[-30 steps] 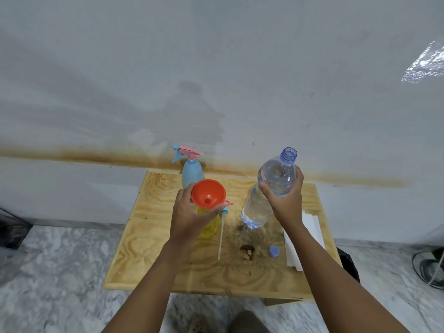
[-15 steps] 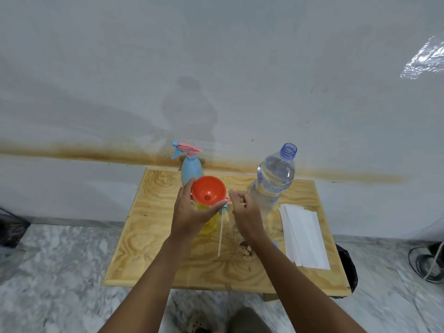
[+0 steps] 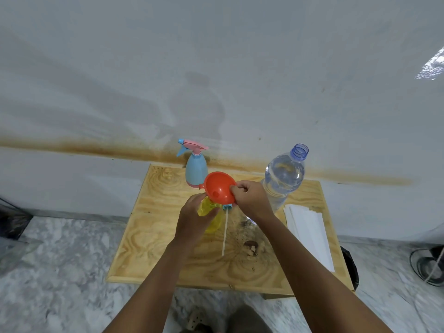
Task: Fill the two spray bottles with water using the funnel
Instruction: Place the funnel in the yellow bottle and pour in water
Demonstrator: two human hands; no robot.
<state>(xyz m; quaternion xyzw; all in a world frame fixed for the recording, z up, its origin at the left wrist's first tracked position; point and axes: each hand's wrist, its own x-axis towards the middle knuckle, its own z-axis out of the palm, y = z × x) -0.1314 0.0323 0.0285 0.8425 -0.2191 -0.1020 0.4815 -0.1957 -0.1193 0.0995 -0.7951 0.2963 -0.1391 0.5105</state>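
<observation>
A yellow spray bottle [image 3: 211,216] without its head stands mid-table, and my left hand [image 3: 192,219] is wrapped around it. My right hand [image 3: 251,199] pinches the rim of the orange funnel [image 3: 219,187], which is tilted just above the yellow bottle's neck. Its loose spray head with a white dip tube [image 3: 225,233] lies on the table beside it. A blue spray bottle [image 3: 195,170] with a pink trigger head stands at the back by the wall. The open clear water bottle [image 3: 284,175] stands at the right, nobody touching it.
The small plywood table [image 3: 153,236] stands against a stained white wall. A stack of white paper [image 3: 310,234] lies along its right side. A dark stain [image 3: 251,246] marks the wood near the front. A fan base [image 3: 430,265] sits on the marble floor at the right.
My right hand set the water bottle down at the right, moved left and took hold of the funnel's rim. The funnel is now tilted over the yellow bottle. My left hand slid lower on the bottle.
</observation>
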